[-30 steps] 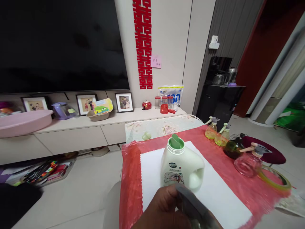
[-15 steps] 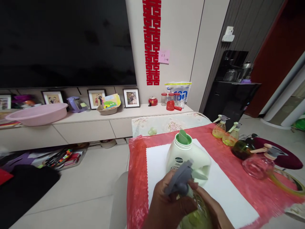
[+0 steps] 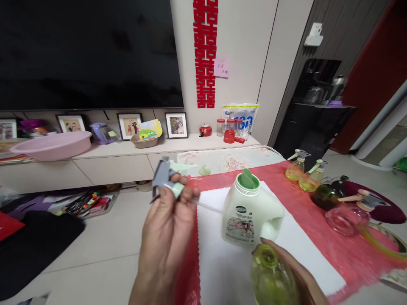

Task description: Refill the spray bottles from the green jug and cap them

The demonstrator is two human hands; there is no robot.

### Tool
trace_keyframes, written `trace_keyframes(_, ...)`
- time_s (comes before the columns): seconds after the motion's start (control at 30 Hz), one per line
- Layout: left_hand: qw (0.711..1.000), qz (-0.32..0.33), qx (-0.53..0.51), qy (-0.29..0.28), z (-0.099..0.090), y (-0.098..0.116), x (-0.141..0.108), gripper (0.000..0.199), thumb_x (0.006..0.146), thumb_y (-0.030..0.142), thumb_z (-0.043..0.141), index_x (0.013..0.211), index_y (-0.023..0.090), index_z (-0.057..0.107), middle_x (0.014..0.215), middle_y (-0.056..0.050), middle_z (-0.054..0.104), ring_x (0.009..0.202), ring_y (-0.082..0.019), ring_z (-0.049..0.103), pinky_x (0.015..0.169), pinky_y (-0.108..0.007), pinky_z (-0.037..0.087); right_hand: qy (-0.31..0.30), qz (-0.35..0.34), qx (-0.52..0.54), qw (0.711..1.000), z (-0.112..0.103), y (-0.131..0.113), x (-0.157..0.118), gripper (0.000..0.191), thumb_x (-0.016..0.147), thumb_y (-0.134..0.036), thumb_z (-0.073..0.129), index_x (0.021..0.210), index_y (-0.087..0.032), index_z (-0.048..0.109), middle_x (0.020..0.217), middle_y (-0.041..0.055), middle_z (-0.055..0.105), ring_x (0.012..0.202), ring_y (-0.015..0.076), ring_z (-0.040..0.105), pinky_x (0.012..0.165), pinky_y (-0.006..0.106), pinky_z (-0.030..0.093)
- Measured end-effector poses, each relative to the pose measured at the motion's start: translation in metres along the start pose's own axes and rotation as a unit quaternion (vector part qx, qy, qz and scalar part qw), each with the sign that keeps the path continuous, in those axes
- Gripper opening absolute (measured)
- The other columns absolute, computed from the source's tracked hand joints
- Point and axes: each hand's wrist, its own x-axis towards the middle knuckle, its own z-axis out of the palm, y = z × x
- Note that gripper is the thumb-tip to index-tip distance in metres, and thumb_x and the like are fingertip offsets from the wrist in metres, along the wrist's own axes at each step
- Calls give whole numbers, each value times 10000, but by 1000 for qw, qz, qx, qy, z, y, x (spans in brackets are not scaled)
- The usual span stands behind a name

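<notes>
My left hand (image 3: 173,216) is closed around a grey and pale green spray nozzle (image 3: 163,180), holding it up left of the white mat (image 3: 210,250). A thin clear tube (image 3: 208,206) runs from the nozzle toward the right. In my right hand (image 3: 297,264) is a yellow-green see-through bottle (image 3: 273,277), its neck bare and facing up. The fingers wrap its right side, partly hidden by the glass or plastic. Just beyond, a pale green detergent jug (image 3: 243,212) stands upright on the mat, uncapped, with a green pouring spout (image 3: 247,178) in its mouth.
On the red plastic sheet (image 3: 219,183), to the right, stand yellow spray bottles (image 3: 295,169), a dark bottle (image 3: 326,195) and a pink bottle (image 3: 343,218). A yellow tape roll (image 3: 386,239) lies near the right edge. Behind is a low cabinet (image 3: 114,167) carrying frames and a pink basin (image 3: 54,146).
The spray nozzle has come off the bottle. My left hand has carried it up and left, its tube now out, while the bottle stays in my right hand.
</notes>
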Motion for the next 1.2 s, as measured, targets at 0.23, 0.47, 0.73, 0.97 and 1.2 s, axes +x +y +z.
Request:
trace_keyframes(0.23, 986, 66, -68, 136, -44, -32, 80, 341, 1068, 269, 389, 821, 163, 599, 890, -37, 670, 926, -104, 695, 1052, -344, 544, 164, -102, -124, 973, -64, -49, -13, 1158, 770, -568, 752, 1667, -179, 131, 1550, 133, 174, 1387, 278, 388, 1029, 178, 524)
trace_keyframes(0.47, 978, 22, -60, 199, -97, -112, 108, 238, 1018, 191, 445, 837, 201, 599, 957, -36, 687, 1097, -157, 682, 1125, -419, 470, 206, -189, -546, 790, -93, -151, 36, 856, 899, -666, 634, 1602, -300, 312, 1478, 62, 348, 1333, 240, 459, 1028, 327, 558)
trace_keyframes(0.73, 985, -63, -47, 155, -129, -161, 96, 133, 937, 186, 636, 1046, 258, 666, 1011, -38, 736, 1098, -182, 696, 1162, -489, 396, 169, -246, -671, 678, -88, -194, 61, 689, 1000, -629, 475, 1574, -283, 319, 1402, 40, 420, 1266, 186, 477, 977, 308, 537)
trace_keyframes(0.97, 985, -93, -42, 137, -138, -173, 97, 213, 917, 147, 658, 1089, 274, 661, 988, -17, 740, 1019, -158, 725, 1131, -482, 434, 115, -269, -697, 655, -86, -205, 73, 677, 1006, -557, 480, 1580, -232, 330, 1369, 82, 418, 1218, 164, 475, 922, 265, 502)
trace_keyframes(1.2, 985, -97, -51, 133, -139, -174, 97, 219, 912, 131, 664, 1080, 271, 672, 999, -11, 724, 991, -148, 720, 1114, -488, 457, 79, -286, -731, 615, -78, -214, 81, 597, 1035, -503, 449, 1561, -243, 340, 1388, 72, 407, 1227, 180, 449, 925, 291, 487)
